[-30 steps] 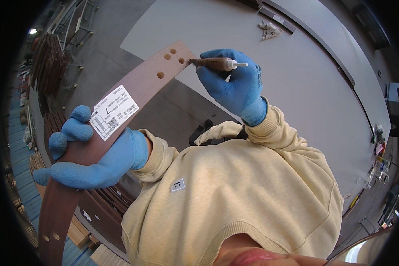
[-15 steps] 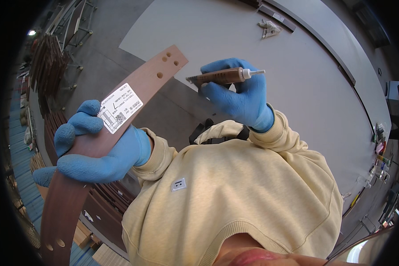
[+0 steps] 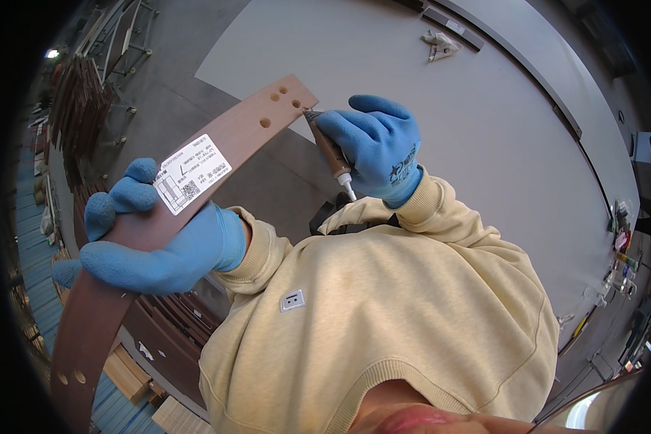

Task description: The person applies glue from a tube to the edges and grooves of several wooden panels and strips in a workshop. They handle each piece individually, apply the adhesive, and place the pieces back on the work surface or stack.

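Observation:
My left hand (image 3: pixel 163 264), in a blue coated glove, is wrapped round a long curved brown wooden board (image 3: pixel 247 137). The board slants from the lower left up toward the middle, with several round holes near its upper end and a pair near the lower end. A white printed label (image 3: pixel 192 173) is stuck on its face. In my gloved right hand (image 3: pixel 377 148) is a slim brown tube (image 3: pixel 328 148) with a white nozzle pointing down toward me. The tube's dark far end meets or nearly meets the board's edge beside the holes; I cannot tell if they touch.
A large light grey tabletop (image 3: pixel 484 181) spreads behind and to the right. On it lie a crumpled plastic bag (image 3: pixel 440 46) and a dark strip (image 3: pixel 452 27). Brown boards (image 3: pixel 79 108) stand stacked at the left, and wooden blocks (image 3: pixel 126 372) lie at lower left.
My right hand has turned and moved left, swinging the tube's nozzle from pointing right to pointing down and bringing its other end to the board's edge. The board has shifted slightly.

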`<control>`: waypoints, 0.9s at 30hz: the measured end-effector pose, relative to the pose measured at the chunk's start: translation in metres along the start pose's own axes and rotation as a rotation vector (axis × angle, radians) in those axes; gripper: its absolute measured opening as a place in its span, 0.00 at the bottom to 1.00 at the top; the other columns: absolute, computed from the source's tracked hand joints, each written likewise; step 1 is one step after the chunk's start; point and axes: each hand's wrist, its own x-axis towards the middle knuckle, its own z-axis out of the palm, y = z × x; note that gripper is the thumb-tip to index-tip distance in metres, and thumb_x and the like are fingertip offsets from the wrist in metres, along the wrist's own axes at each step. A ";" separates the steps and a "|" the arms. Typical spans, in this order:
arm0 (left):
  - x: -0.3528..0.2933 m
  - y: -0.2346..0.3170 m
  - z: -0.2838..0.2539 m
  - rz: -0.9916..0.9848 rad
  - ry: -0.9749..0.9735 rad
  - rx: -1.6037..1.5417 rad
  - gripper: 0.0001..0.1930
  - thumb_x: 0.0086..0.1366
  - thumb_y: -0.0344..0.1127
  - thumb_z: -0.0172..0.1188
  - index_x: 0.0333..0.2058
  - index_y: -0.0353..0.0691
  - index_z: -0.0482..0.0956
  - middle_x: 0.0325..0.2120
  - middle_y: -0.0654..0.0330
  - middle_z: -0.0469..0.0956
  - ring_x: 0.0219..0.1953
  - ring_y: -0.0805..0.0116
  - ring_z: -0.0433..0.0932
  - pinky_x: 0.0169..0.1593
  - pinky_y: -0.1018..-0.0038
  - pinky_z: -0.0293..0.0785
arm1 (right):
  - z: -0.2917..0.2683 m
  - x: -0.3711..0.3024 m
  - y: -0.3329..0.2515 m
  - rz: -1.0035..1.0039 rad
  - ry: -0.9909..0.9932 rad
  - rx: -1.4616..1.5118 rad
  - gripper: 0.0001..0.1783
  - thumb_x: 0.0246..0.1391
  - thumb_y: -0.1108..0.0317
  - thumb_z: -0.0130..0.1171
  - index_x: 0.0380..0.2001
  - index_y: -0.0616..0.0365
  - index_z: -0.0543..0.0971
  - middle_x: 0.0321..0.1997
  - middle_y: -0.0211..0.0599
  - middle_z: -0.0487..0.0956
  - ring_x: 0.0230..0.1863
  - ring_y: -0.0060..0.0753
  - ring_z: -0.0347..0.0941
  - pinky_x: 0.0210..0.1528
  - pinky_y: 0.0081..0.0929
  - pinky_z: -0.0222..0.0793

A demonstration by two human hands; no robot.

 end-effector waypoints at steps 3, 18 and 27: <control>0.000 0.000 0.000 0.002 0.018 -0.017 0.18 0.75 0.50 0.55 0.46 0.39 0.77 0.37 0.53 0.84 0.24 0.66 0.81 0.33 0.65 0.87 | -0.001 -0.007 -0.003 0.037 -0.084 -0.060 0.24 0.40 0.60 0.72 0.45 0.47 0.84 0.37 0.25 0.86 0.30 0.30 0.81 0.53 0.36 0.79; 0.004 0.002 0.006 0.043 0.075 0.085 0.20 0.73 0.50 0.58 0.45 0.36 0.77 0.33 0.54 0.83 0.21 0.69 0.77 0.29 0.70 0.84 | -0.002 -0.012 -0.010 0.028 -0.062 -0.007 0.23 0.39 0.57 0.73 0.44 0.43 0.84 0.35 0.21 0.86 0.31 0.30 0.81 0.57 0.36 0.75; 0.003 0.005 0.012 0.046 0.104 0.088 0.25 0.71 0.50 0.61 0.61 0.48 0.69 0.33 0.55 0.80 0.21 0.69 0.77 0.29 0.70 0.85 | -0.001 -0.008 -0.002 0.082 -0.030 0.061 0.24 0.41 0.59 0.72 0.46 0.44 0.84 0.36 0.25 0.87 0.33 0.33 0.82 0.57 0.39 0.76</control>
